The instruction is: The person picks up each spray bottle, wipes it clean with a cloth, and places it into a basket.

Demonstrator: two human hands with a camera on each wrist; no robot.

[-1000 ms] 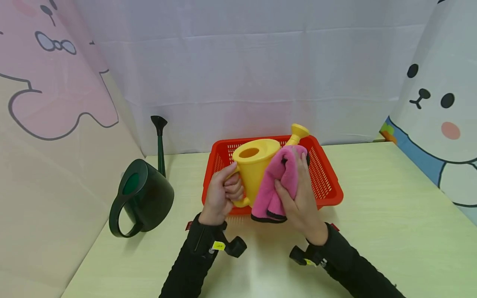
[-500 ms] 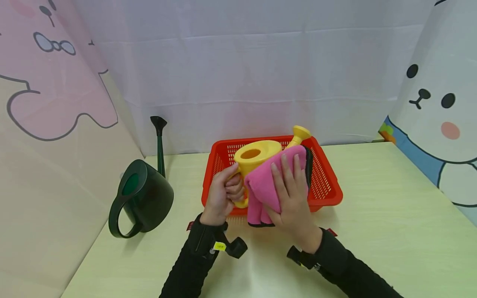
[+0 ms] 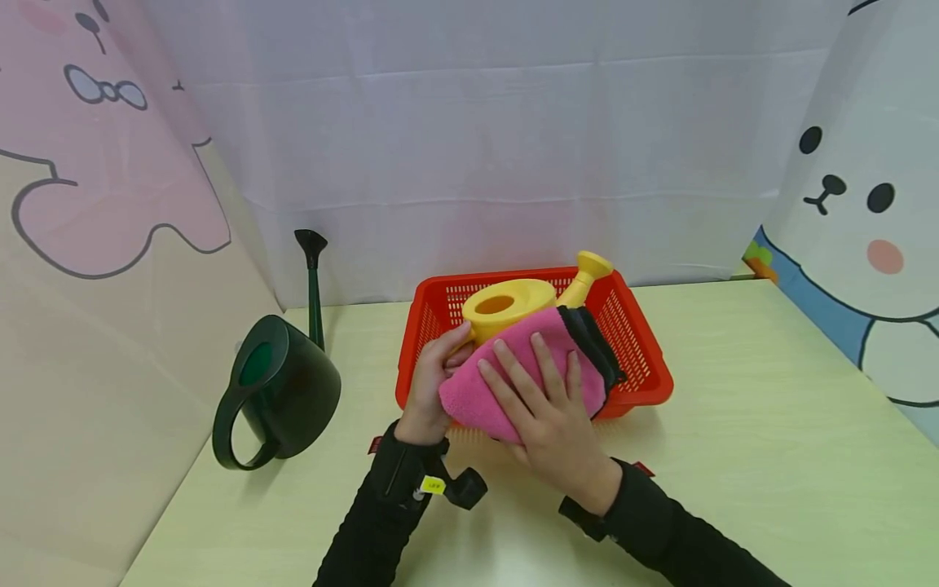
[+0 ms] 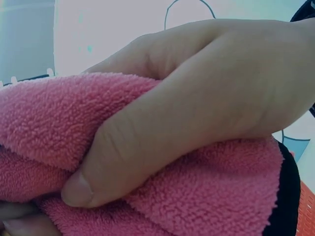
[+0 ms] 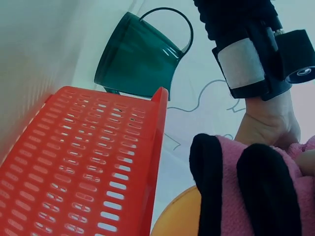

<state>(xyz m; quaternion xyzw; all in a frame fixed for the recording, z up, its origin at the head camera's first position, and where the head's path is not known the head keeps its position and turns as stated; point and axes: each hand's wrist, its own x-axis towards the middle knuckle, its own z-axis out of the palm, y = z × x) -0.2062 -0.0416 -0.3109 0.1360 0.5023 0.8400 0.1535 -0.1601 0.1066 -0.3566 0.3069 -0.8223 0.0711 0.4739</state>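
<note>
Pink plush cloth [image 3: 480, 398], black-edged, right up against the side of the yellow watering can [image 3: 531, 297], at the near side of the red basket [image 3: 653, 390]! The right hand [image 3: 550, 420] is on that cloth — fingers straight and fanned apart, pressing it, thumb laid along a fold. And the left hand [image 3: 431, 387]? Curled round the can's handle, by the basket's near left corner, with the cloth covering part of those fingers. From the head view the can overlaps the basket, spout up by the basket's back rim, right of its middle — whether can and basket touch, I cannot tell. Well out to the basket's left, a dark green watering can [image 3: 304, 399] on the desk [image 3: 748, 408]; behind the basket hangs a white sheet [image 3: 469, 147].
</note>
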